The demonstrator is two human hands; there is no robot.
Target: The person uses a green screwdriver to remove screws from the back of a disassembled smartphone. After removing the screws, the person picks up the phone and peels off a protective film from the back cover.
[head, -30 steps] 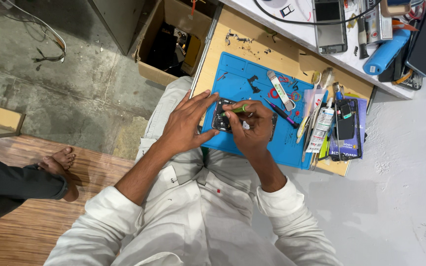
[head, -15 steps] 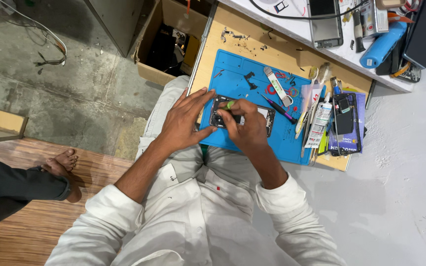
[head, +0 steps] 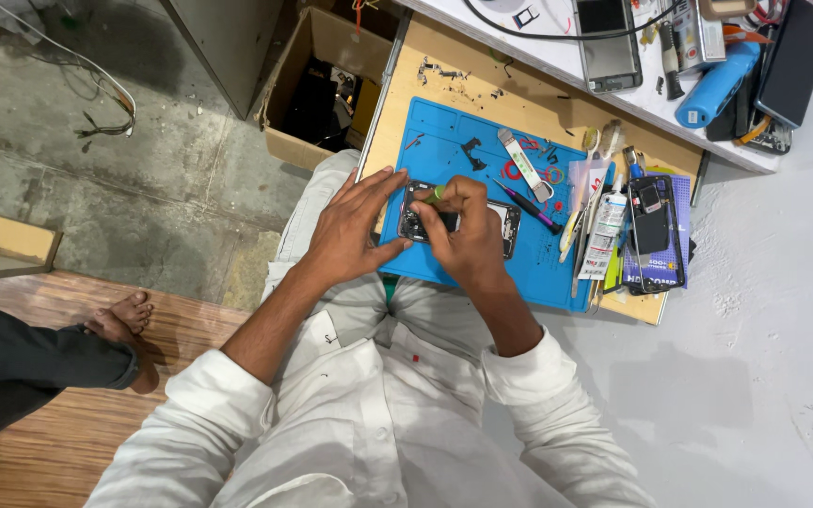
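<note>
Opened phone (head: pixel 501 226) on the blue mat (head: pixel 444 150), largely hidden beneath both hands. Left hand (head: pixel 355 226) spread, steadying its edge; right hand (head: pixel 463 235) pinches a green-tipped tool (head: pixel 436 195), its tip concealed.

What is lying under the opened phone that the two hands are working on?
The opened phone lies on a blue work mat, itself on a wooden board. The hands cover the phone's left part.

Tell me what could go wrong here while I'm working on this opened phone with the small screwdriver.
The right hand drives a green-tipped screwdriver into the opened phone; a slip could gouge exposed parts. The left hand only steadies one end, so the phone might pivot on the blue mat. Loose small parts nearby could scatter if bumped.
</note>
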